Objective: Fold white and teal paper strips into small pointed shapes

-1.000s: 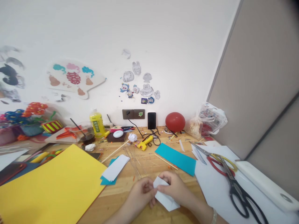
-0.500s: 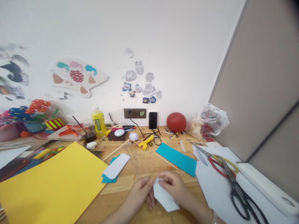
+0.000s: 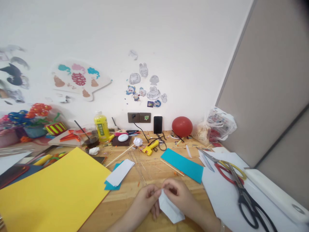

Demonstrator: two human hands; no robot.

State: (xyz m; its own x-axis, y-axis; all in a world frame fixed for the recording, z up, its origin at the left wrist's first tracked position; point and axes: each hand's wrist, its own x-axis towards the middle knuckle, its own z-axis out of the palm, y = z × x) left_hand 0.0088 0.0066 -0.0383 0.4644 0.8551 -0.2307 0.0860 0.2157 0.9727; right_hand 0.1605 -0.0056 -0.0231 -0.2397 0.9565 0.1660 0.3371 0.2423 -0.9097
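A folded piece of white paper (image 3: 171, 207) hangs between my hands, low in the middle of the view. My left hand (image 3: 148, 198) pinches its upper left corner between thumb and fingers. My right hand (image 3: 177, 192) closes on the upper edge, thumb over the paper. The two sets of fingertips nearly meet at the top, and they hide that corner. Left of the hands, white paper strips (image 3: 120, 172) lie over blue paper pieces (image 3: 113, 186). Beyond my right hand is a blue paper strip (image 3: 182, 165) with a thin wooden stick (image 3: 172, 167) alongside.
Yellow paper (image 3: 58, 190) covers the left side. At right, black-handled scissors (image 3: 241, 193) and red-and-yellow-handled scissors (image 3: 225, 170) rest on white sheets (image 3: 217, 196). Along the wall stand a yellow bottle (image 3: 101, 127), a yellow glue gun (image 3: 151, 148), a phone (image 3: 158, 125) and a red balloon (image 3: 182, 126).
The fingertips have drawn closer together at the top of the paper. The paper has tilted and its lower end sits slightly lower. Nothing else on the table has moved.
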